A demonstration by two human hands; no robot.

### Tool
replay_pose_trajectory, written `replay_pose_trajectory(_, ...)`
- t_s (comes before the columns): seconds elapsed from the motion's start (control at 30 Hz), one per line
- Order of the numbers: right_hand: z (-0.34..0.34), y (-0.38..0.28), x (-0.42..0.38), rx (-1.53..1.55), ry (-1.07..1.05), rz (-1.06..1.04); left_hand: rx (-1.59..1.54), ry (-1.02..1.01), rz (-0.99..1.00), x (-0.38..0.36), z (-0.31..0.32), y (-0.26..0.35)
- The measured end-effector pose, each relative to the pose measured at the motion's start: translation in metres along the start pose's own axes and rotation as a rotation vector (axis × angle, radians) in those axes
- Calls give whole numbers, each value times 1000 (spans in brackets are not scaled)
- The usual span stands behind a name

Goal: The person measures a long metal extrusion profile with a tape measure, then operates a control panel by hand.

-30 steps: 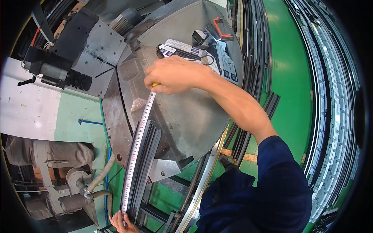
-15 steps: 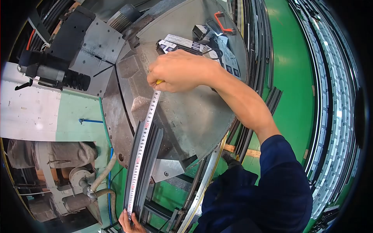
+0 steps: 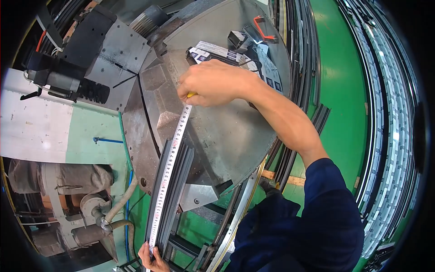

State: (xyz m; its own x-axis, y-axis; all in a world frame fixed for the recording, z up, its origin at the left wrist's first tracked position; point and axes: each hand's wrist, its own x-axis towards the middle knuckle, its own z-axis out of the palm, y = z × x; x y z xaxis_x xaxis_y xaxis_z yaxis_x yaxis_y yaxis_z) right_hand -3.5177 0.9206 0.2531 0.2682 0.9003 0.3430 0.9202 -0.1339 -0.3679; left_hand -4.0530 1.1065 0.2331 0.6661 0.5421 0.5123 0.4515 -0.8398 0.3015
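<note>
A tape measure blade [image 3: 166, 177] is pulled out along a dark grey grooved metal profile [image 3: 181, 172], running past its upper end. My right hand [image 3: 215, 84], back upward, is closed around the tape measure's case; only a bit of yellow [image 3: 191, 94] shows under the fingers. At the lower left, my left hand [image 3: 154, 259] pinches the blade against the profile, its thumb and fingertips on either side of the tape. The lower end of the blade and profile is partly hidden by that hand and the frame edge.
A machine table [image 3: 213, 136] lies under the profile's upper end. On it are labelled packaging [image 3: 213, 51], profile offcuts [image 3: 238, 40] and an orange-handled tool [image 3: 264, 31]. A black clamp unit [image 3: 63, 81] stands left. Long profiles [image 3: 304, 54] and shiny bars [image 3: 385, 113] line the right.
The view has shifted a little, so the machine, tape and right hand sit slightly further right. Both hands keep their grip along the profile.
</note>
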Motion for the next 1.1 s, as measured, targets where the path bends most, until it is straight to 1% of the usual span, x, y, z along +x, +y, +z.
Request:
replay_pose_trajectory(0.23,2,1,0,3,13,-5,-36,-8,-38,-1,1,-7)
replay_pose_trajectory(0.33,2,2,2,21,-13,9,-10,-7,-21,-3,0,-10)
replay_pose_trajectory(0.43,-1,0,1,14,-6,6,-2,16,-70,-3,1,-9)
replay_pose_trajectory(0.53,-1,0,1,15,-16,8,-82,1,-131,-7,2,-7)
replay_pose_trajectory(0.57,-1,-1,1,11,-12,10,-48,-70,-89,-6,-2,-12)
replay_pose_trajectory(0.77,-2,-1,0,-11,4,-5,-84,-45,-89,-9,0,-15)
replay_pose_trajectory(1.1,-4,-2,-1,5,-24,22,-68,-44,-112,-4,0,-1)
